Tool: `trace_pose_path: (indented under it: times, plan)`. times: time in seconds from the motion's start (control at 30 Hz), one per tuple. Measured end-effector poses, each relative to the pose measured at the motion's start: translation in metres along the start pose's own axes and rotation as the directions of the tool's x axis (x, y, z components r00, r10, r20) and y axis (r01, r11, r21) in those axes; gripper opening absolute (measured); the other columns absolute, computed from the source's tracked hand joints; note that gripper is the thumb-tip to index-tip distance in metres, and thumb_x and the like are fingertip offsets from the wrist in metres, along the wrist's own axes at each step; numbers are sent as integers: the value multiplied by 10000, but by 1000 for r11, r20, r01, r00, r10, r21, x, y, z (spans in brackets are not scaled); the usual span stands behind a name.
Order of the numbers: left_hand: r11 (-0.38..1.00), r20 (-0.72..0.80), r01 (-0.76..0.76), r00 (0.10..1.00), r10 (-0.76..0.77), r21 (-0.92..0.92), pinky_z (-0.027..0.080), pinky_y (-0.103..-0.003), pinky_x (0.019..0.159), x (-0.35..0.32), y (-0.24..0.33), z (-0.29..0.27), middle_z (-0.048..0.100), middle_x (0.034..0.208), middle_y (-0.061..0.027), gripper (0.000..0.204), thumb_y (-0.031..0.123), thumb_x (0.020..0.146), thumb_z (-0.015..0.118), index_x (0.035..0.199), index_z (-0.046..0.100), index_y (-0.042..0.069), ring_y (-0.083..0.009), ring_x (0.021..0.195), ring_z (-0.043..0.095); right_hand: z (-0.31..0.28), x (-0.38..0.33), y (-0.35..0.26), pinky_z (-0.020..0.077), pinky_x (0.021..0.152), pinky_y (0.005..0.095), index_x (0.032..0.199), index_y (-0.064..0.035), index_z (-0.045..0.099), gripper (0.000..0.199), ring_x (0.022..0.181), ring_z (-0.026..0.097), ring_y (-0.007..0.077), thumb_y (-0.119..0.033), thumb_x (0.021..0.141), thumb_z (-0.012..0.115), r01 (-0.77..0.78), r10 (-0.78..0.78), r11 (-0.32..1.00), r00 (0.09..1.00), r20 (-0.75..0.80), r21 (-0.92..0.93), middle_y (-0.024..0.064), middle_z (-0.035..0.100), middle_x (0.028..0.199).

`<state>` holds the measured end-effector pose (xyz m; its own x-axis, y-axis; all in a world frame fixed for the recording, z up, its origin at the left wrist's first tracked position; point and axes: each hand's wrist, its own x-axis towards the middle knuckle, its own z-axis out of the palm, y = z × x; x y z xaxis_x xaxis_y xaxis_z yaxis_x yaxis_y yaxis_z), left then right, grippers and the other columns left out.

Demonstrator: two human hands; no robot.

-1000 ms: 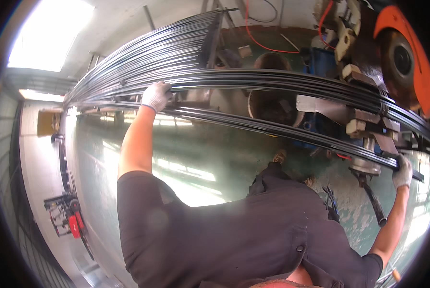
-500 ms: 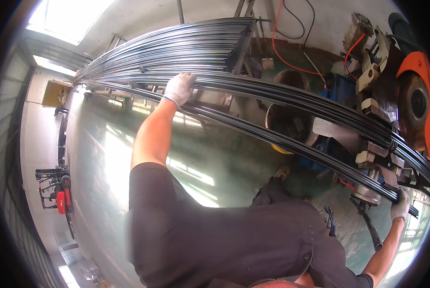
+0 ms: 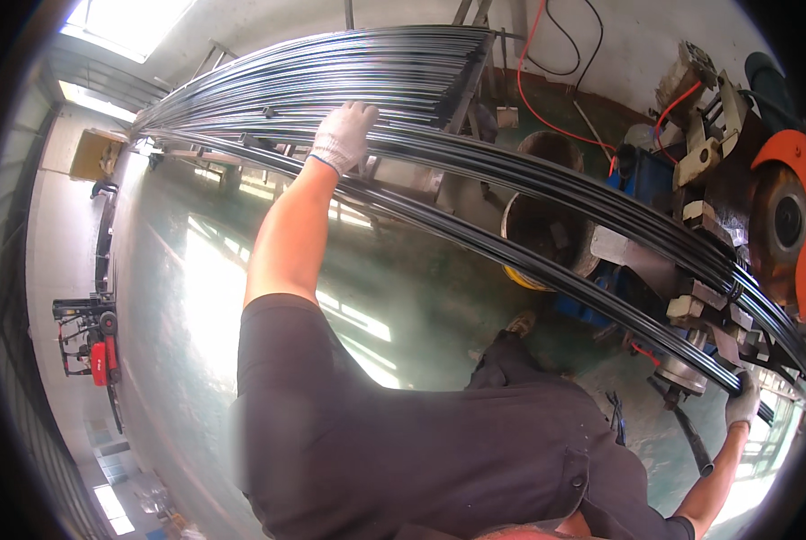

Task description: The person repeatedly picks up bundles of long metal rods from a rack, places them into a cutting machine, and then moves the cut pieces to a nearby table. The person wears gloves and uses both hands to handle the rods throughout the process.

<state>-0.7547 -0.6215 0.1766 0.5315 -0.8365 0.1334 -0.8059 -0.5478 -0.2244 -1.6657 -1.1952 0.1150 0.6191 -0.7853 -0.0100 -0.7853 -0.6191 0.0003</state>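
My left hand point(image 3: 344, 139), in a pale knit glove, lies over the far bundle of long dark metal bars point(image 3: 511, 168). Its fingers bend over the bars, and the thumb side faces me. The near bundle of similar bars point(image 3: 547, 264) runs below that wrist and slants down to the right. Close to its right end, my right hand point(image 3: 742, 401), also gloved, is closed round it, with the bar ends sticking out past the hand. Whether the bars are hollow I cannot make out.
Many more bars point(image 3: 331, 76) lie on a rack at the back. A cut-off saw with an orange guard point(image 3: 792, 153) and a clamp with a handle point(image 3: 694, 441) stand at right. A round bin point(image 3: 547, 236) sits under the bars. A red forklift point(image 3: 99, 358) stands far left.
My left hand has moved up and away from me, further onto the far bars. The right hand still holds the near bundle, a little lower in view. The whole view has shifted slightly.
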Motion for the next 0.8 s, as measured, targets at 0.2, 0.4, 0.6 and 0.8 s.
trace_pose_path:
  times: [0.2,0.4,0.6,0.8]
  plan:
    - [943,-92,300,945,-315,-144,630,-508,945,16,-6,21,799,1148,-110,241,87,939,766,1171,726,143,-378,1114,783,-4,-6,6,551,909,589,1000,-37,705,188,1038,696,517,58,877,599,25,-26,1000,997,-74,-16,229,738,1014]
    - [927,83,367,929,-361,-76,646,-521,941,19,15,1,842,1151,-134,218,189,976,790,1184,741,144,-386,1104,815,-16,-3,-8,555,944,582,1035,-36,727,227,1078,693,513,67,866,615,59,-61,998,997,-52,-28,229,747,1060]
    - [959,77,168,985,-155,-230,633,-550,974,85,191,-81,847,1175,-173,253,199,1018,631,1217,768,124,-422,1128,810,9,-18,23,556,1189,505,1431,-82,783,585,1336,712,440,46,860,780,92,-91,996,992,-92,10,199,790,1371]
    - [916,-13,-102,994,106,-388,596,-573,922,106,406,-159,817,1060,-239,295,355,1010,770,1161,795,102,-485,1054,776,-50,8,-86,612,961,529,1136,-127,818,394,1084,762,423,-89,744,824,241,-222,970,940,-260,41,158,821,1096]
